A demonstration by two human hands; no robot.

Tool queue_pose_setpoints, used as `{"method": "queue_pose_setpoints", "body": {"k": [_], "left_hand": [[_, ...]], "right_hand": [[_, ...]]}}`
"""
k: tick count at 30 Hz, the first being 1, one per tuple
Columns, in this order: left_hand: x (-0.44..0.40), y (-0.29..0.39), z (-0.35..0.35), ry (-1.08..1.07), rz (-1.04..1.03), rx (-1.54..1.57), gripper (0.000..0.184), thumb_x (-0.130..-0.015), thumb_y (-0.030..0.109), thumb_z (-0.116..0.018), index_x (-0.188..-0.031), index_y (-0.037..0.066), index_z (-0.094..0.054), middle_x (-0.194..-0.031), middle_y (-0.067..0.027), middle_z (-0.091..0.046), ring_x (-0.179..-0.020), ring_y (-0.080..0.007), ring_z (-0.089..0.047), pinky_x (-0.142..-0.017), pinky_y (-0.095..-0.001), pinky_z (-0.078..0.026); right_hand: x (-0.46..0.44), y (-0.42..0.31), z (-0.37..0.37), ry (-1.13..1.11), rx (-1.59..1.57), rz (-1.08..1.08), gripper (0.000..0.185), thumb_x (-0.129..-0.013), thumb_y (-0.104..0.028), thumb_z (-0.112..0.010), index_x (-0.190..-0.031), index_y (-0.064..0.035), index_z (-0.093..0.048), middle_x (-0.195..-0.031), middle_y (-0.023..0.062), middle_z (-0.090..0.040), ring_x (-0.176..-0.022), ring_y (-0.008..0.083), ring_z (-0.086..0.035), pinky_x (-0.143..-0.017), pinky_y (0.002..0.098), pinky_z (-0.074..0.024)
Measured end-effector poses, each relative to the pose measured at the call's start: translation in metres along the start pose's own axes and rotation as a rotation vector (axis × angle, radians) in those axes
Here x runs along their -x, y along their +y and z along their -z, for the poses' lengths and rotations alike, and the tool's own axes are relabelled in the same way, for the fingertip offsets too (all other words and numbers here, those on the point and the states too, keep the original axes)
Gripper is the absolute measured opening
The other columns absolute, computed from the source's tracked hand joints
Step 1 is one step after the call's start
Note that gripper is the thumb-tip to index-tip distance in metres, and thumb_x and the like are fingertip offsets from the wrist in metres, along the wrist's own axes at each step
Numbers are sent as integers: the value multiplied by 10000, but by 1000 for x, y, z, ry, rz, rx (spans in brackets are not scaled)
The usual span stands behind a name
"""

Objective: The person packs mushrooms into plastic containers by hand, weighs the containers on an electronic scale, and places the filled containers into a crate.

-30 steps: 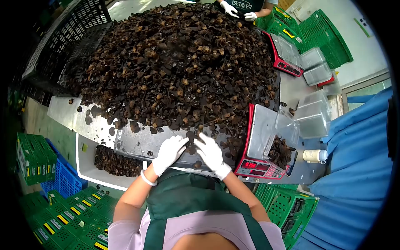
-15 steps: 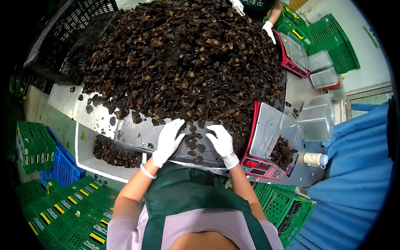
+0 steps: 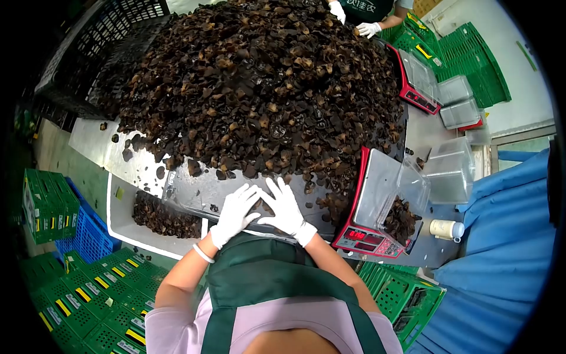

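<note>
My left hand, in a white glove, lies at the table's near edge with its fingers stretched out. Against it rests my right hand, also gloved, fingers extended and slanting to the left. The fingertips of both hands come together over a few dark pieces of wood ear mushroom, partly hidden under them. Just beyond spreads a large heap of wood ear mushrooms on the metal table. On the right stands a red scale with a lit display and a clear tub of mushrooms tilted beside its pan.
Across the heap are a co-worker's gloved hands and a second scale. Clear tubs and a white bottle stand at the right. A white bin with mushrooms sits lower left, green crates beyond it.
My right hand has swept left to meet my left hand, with loose mushroom pieces gathered between them. The co-worker's hand near the far scale has shifted toward the heap.
</note>
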State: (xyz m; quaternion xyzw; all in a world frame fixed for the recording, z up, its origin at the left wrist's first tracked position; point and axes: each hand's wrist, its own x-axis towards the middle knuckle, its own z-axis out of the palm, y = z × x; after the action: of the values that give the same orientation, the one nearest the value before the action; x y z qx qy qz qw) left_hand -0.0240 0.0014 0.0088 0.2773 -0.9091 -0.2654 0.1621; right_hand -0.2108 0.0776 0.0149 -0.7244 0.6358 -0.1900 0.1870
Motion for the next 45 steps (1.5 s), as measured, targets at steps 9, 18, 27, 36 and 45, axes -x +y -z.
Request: {"method": "queue_pose_setpoints", "body": {"k": [9,18,27,36,45], "left_hand": [[6,-6,-14,-28,-21,22,381,-781,173,-696,-1130,54,-599,-1067,-113,-603,-980,-296,-562,-846,-364,-451],[-27,6,2,163,637,1818,344,-984,263,-491,-1235,33,-541,-1101,-72,-621,-948,-183,-612,-855,-291,-497],[-67,63,2,-293,847,2360,427,-1016,319,-382,-1343,51,-439,-1286,-189,-536,-1102,-296,-593,-831,-404,-570],[-132,175,-2,-620,504,1960,395,-978,267,-507,-1290,26,-489,-1160,-115,-612,-942,-153,-624,-722,-241,-542],[-192,277,-103,-256,314,1824,380,-921,185,-600,-1244,0,-526,-1106,-114,-640,-999,-204,-620,-841,-299,-509]], "right_hand": [[16,7,-9,192,-159,-59,422,-764,-124,-703,-1177,-114,-620,-1114,91,-610,-1009,263,-572,-869,337,-478],[25,8,35,396,-2414,-547,427,-991,-352,-453,-1324,-85,-471,-1135,123,-597,-874,207,-594,-652,299,-499],[72,1,30,535,-2567,-364,469,-998,-388,-397,-1340,-77,-475,-1156,113,-631,-941,256,-635,-668,365,-530],[147,34,113,891,-2300,-256,354,-978,-378,-478,-1175,-108,-590,-1044,91,-660,-833,210,-626,-535,281,-451],[232,97,236,837,-164,-463,461,-743,-115,-743,-1173,-39,-595,-1083,91,-616,-980,208,-592,-886,334,-479]]}}
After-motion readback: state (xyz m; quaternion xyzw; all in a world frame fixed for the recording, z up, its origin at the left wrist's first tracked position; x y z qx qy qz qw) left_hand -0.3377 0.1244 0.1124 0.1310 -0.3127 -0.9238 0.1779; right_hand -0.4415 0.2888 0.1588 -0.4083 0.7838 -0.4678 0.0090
